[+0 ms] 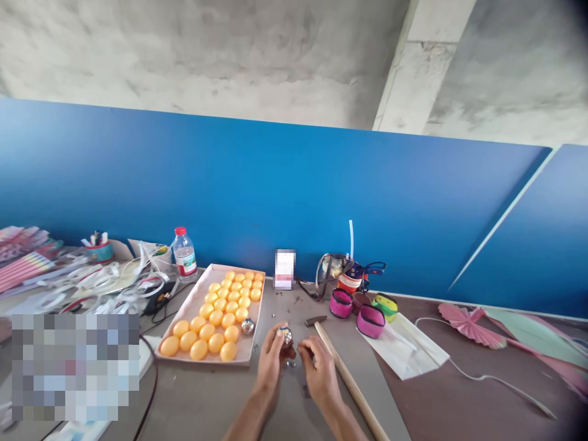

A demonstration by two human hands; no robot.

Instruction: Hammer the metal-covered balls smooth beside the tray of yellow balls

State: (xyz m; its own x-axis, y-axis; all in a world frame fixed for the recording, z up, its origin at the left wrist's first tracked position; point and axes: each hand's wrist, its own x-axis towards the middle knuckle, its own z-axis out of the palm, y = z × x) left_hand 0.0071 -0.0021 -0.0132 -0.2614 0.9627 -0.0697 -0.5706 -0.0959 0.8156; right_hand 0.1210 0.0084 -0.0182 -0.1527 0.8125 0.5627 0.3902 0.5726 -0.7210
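My left hand is closed around a small shiny silver ball, held just above the table. My right hand sits close beside it with fingers pinched together; what they hold is too small to make out. A small metal piece lies on the table between the hands. Just left stands a shallow tray of several yellow-orange balls, with another silver ball in its near right corner.
A wooden-handled hammer lies right of my hands. Pink and green rolls, a white face mask, a water bottle, white straps and pink paper fans are spread along the blue wall.
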